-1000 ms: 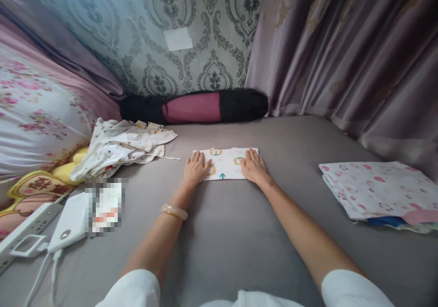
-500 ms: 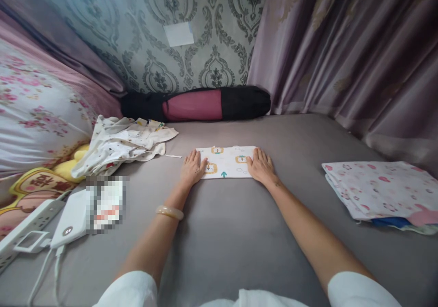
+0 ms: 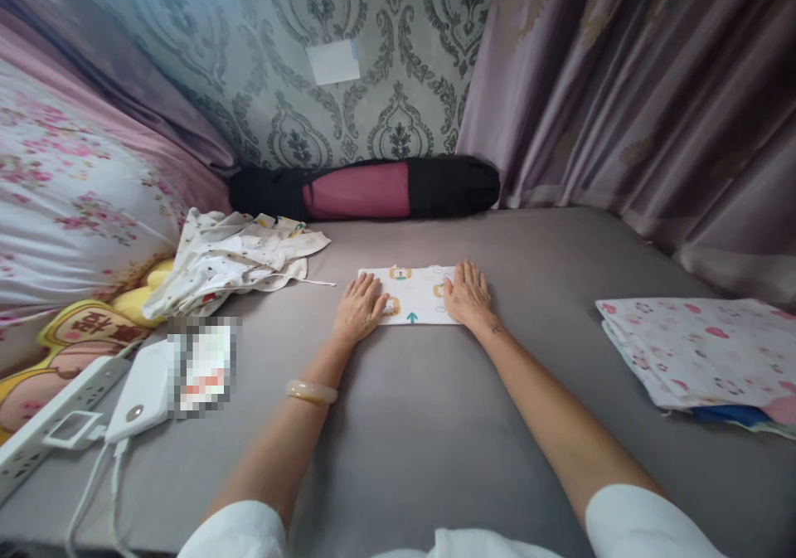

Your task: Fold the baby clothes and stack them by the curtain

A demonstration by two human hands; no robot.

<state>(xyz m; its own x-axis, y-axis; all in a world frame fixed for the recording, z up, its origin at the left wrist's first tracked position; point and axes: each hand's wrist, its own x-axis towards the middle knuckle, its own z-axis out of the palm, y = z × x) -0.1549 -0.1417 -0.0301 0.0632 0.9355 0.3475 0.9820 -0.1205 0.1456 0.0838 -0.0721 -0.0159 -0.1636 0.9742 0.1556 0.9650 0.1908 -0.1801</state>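
A white cloth [image 3: 415,298] printed with yellow animal faces and a green arrow lies folded into a flat rectangle on the grey bed sheet [image 3: 398,425]. My left hand [image 3: 361,305] rests palm down over its left end, fingers stretched out. Over the right end lies my right hand [image 3: 468,294], also flat with the fingers extended. Both hands hide the cloth's side edges. A pale bangle [image 3: 312,391] circles my left wrist.
Crumpled white clothing [image 3: 242,255] lies at the left, near a white power bank [image 3: 142,388] with cables and a power strip [image 3: 62,409]. Folded heart-print fabric [image 3: 702,351] sits at the right. A black-and-pink long bag [image 3: 357,189] lies along the wall.
Both hands have shifted slightly inward over the ends of the cloth, covering more of its print. The folded cloth keeps its shape. The whole view has moved a little.
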